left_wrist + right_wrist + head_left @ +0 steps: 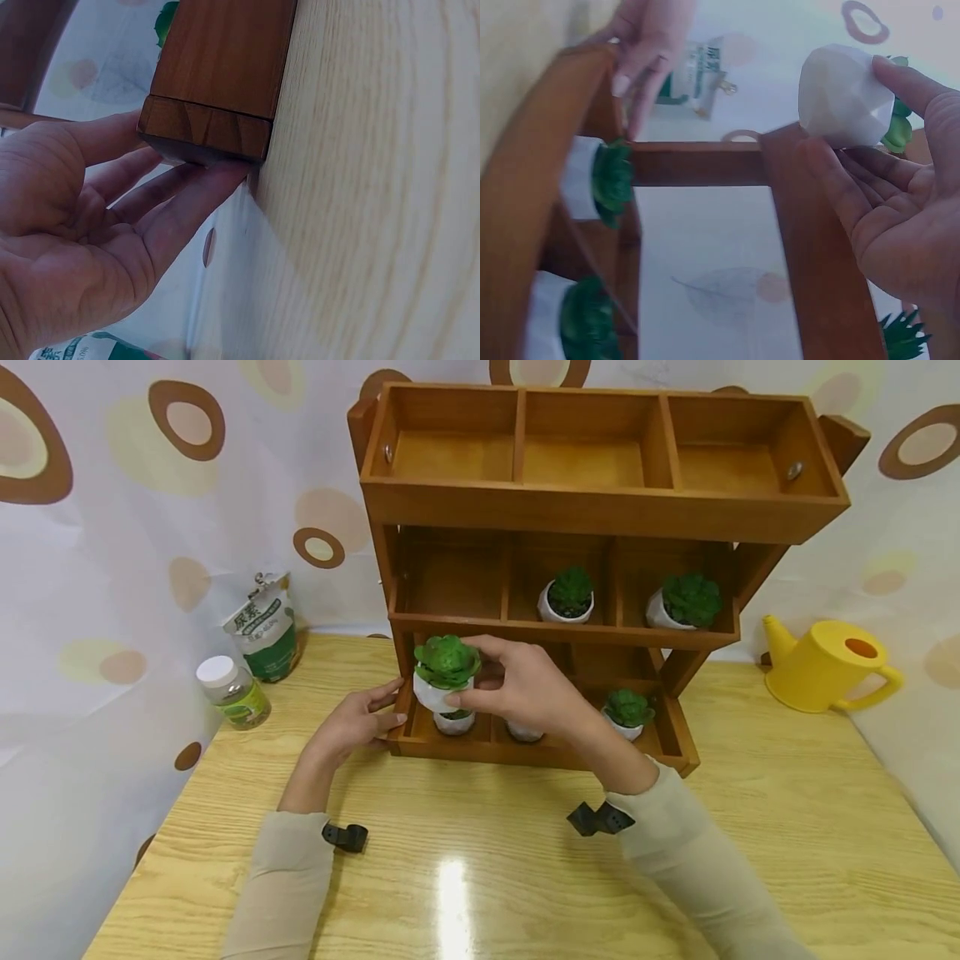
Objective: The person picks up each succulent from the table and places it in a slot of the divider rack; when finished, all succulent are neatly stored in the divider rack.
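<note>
My right hand [528,685] pinches a small potted succulent [447,664] between thumb and fingers. Its white faceted pot [844,97] is raised before the lower left of the wooden shelf [600,510]. Below it, another white pot [453,722] stands in the bottom tier's left compartment, partly hidden. A middle pot [525,732] is largely covered by my right hand, and a third succulent [628,712] sits at the right. My left hand [356,722] touches the left end of the bottom tier [206,127], fingertips against the wood.
Two potted succulents, one central [567,596] and one right [684,602], sit in the middle tier. The top tier [600,510] has three compartments. A lidded jar [234,692] and a green-white pouch [266,631] stand left; a yellow watering can [828,667] stands right.
</note>
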`<action>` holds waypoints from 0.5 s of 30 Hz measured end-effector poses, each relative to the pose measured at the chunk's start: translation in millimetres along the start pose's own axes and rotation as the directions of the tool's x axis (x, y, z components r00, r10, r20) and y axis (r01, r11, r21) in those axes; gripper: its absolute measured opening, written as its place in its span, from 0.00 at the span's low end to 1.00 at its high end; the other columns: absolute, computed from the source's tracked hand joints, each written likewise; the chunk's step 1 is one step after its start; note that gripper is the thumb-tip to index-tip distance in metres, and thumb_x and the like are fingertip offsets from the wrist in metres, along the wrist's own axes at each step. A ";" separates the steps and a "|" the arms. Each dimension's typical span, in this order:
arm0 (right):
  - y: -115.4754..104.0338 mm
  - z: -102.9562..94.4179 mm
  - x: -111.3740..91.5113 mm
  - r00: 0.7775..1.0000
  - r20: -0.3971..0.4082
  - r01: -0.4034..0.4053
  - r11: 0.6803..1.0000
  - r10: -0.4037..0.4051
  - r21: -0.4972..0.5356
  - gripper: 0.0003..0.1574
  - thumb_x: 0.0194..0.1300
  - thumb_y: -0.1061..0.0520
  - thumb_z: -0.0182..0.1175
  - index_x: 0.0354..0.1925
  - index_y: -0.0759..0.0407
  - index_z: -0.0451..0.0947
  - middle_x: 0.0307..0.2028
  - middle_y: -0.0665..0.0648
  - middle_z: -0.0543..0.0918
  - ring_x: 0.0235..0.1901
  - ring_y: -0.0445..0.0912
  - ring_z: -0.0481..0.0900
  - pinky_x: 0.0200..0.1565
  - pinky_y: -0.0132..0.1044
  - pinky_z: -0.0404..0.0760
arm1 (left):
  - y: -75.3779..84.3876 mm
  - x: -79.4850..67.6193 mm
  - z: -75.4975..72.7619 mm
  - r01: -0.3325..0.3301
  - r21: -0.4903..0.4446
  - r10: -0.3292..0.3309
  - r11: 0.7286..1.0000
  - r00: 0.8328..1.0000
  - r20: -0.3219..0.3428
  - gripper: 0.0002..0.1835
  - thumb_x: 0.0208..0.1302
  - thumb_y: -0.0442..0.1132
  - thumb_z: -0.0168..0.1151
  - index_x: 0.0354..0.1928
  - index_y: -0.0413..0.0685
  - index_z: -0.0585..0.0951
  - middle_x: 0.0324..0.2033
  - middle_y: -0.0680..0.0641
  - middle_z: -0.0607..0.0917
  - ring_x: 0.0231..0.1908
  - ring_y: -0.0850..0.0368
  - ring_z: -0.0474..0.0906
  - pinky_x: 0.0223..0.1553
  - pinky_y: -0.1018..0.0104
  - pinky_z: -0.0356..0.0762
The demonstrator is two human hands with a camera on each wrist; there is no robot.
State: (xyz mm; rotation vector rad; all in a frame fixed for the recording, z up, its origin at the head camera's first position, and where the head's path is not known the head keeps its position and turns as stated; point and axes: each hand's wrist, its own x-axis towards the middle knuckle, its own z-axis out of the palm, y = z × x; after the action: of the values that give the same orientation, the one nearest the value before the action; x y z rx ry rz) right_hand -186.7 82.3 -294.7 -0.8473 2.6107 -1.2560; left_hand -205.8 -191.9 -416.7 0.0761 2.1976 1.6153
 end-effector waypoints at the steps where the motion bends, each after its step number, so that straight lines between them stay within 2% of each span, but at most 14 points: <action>1: -1.8 -3.2 0.7 1.000 -0.011 0.004 1.000 -0.004 -0.008 0.42 0.60 0.44 0.74 0.69 0.51 0.73 0.54 0.50 0.85 0.45 0.42 0.86 0.46 0.38 0.86 | -0.1 0.3 0.5 -0.002 0.001 0.002 1.000 1.000 0.000 0.36 0.76 0.36 0.56 0.81 0.58 0.56 0.78 0.34 0.58 0.67 0.35 0.71 0.53 0.45 0.83; 8: -14.5 -21.6 10.7 0.997 -0.067 0.035 0.999 -0.035 -0.006 0.40 0.61 0.44 0.73 0.68 0.50 0.74 0.52 0.48 0.86 0.46 0.40 0.86 0.49 0.40 0.86 | 0.1 0.2 0.2 -0.020 0.006 0.020 1.000 1.000 -0.008 0.35 0.76 0.36 0.56 0.80 0.58 0.57 0.77 0.33 0.58 0.68 0.35 0.71 0.53 0.46 0.84; 15: -25.8 -35.9 24.2 0.993 -0.118 0.024 0.999 -0.027 -0.024 0.40 0.61 0.46 0.73 0.69 0.51 0.74 0.54 0.51 0.85 0.50 0.44 0.87 0.52 0.43 0.86 | -2.5 0.0 -0.1 -0.007 -0.008 0.007 1.000 1.000 0.002 0.35 0.77 0.36 0.55 0.81 0.58 0.56 0.78 0.34 0.57 0.68 0.34 0.71 0.56 0.42 0.81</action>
State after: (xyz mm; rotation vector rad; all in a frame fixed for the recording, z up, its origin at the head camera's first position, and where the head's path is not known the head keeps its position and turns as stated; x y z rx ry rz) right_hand -207.9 81.0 -249.1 -0.8375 2.7189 -1.3248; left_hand -205.3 -192.8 -419.0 0.0827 2.1916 1.6276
